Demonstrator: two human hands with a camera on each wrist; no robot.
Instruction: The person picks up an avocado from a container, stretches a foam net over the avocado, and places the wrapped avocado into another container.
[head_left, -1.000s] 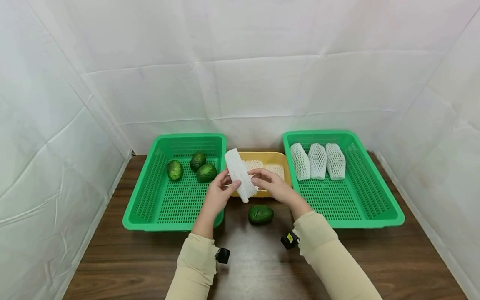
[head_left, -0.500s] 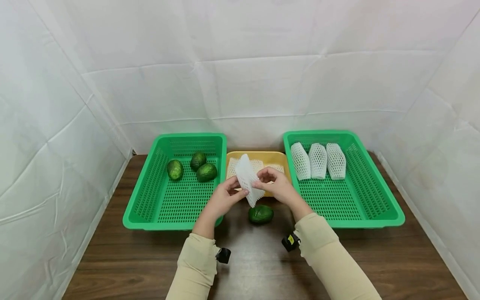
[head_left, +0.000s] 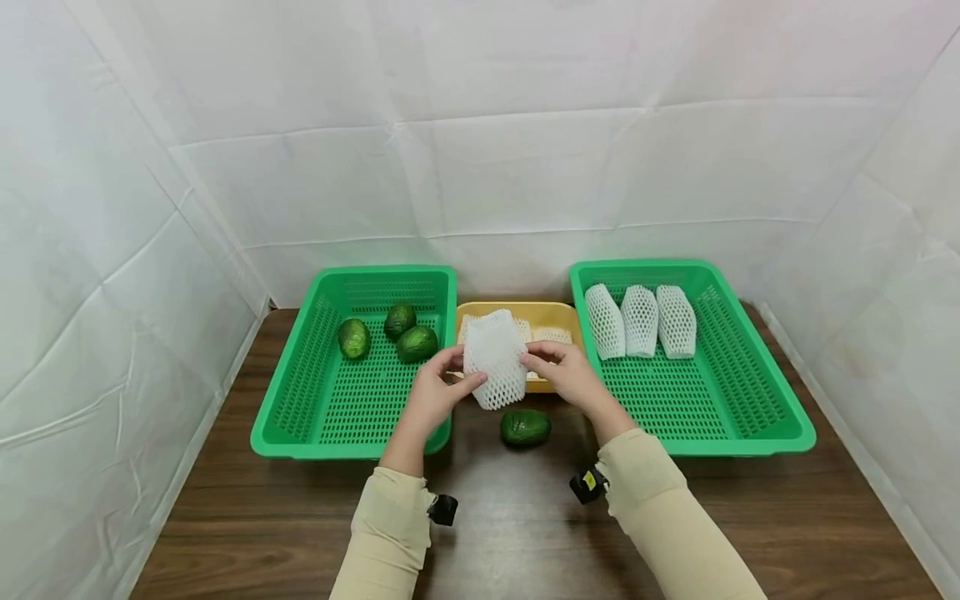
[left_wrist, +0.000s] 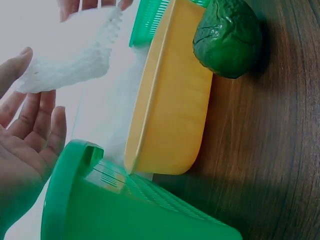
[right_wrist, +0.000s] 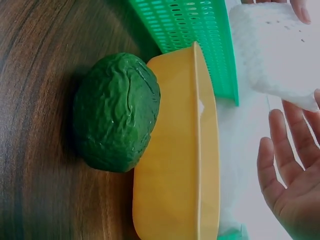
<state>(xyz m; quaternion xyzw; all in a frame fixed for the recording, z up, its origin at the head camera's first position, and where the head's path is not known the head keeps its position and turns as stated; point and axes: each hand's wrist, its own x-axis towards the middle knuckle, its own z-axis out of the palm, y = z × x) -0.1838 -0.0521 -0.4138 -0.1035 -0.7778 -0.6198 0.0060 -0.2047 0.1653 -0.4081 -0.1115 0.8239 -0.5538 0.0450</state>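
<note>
A white foam net sleeve (head_left: 495, 360) is held flat in the air, its broad face towards the head camera. My left hand (head_left: 437, 392) pinches its left edge, thumb in front and fingers behind. On the opposite edge, my right hand (head_left: 567, 377) pinches the foam net sleeve (right_wrist: 280, 55) between thumb and fingers. Below the sleeve, a dark green avocado (head_left: 525, 427) lies on its side on the wooden table. Behind the hands sits a shallow yellow basket (head_left: 551, 314) with more foam net sleeves, partly hidden by the held one.
At left stands a green basket (head_left: 352, 425) with three avocados (head_left: 353, 339) in it. Another green basket (head_left: 757, 400), at right, contains three net-covered pieces (head_left: 640, 322) in a row along its back left. White sheeting (head_left: 517, 175) hangs behind and at both sides of the table (head_left: 510, 533).
The foam net sleeve has turned from edge-on to flat, facing the head camera. My right fingers, beside the sleeve at first, now pinch its right edge. The avocado below stays put.
</note>
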